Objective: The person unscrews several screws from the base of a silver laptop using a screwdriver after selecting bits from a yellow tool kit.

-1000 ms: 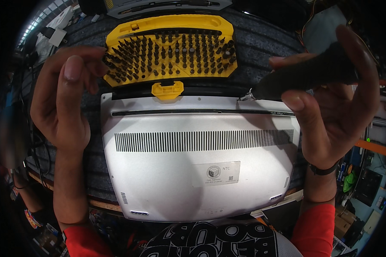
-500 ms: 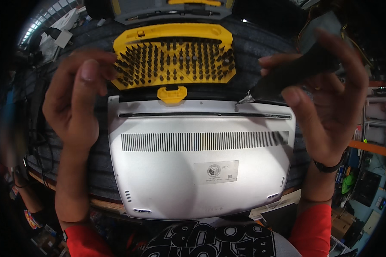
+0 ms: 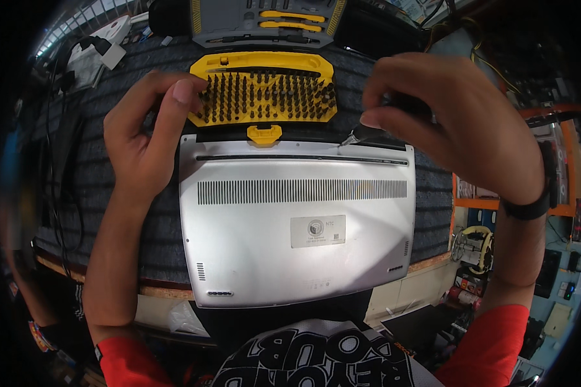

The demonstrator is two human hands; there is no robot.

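Observation:
A silver laptop (image 3: 271, 264) lies bottom side up, its vent strip and label showing. My right hand (image 3: 426, 116) is closed round a dark screwdriver (image 3: 366, 133), whose handle is mostly hidden by the fingers. The metal tip meets the laptop's far edge, right of centre. My left hand (image 3: 145, 129) is raised with loosely curled fingers and the thumb apart, holding nothing that I can see. Its fingertips overlap the left end of a yellow bit tray (image 3: 258, 61), which stands beyond the laptop with several rows of dark bits.
A grey tool case (image 3: 239, 16) with yellow pry tools sits behind the tray. A white plug (image 3: 113, 57) and cables lie at the far left. The dark ridged mat (image 3: 77, 213) covers the bench. Another person's arm (image 3: 29, 290) shows at the lower left.
My right hand has turned over the screwdriver, bringing it more upright, with its tip still at the laptop's far edge. The whole view has shifted; my left hand stays by the tray.

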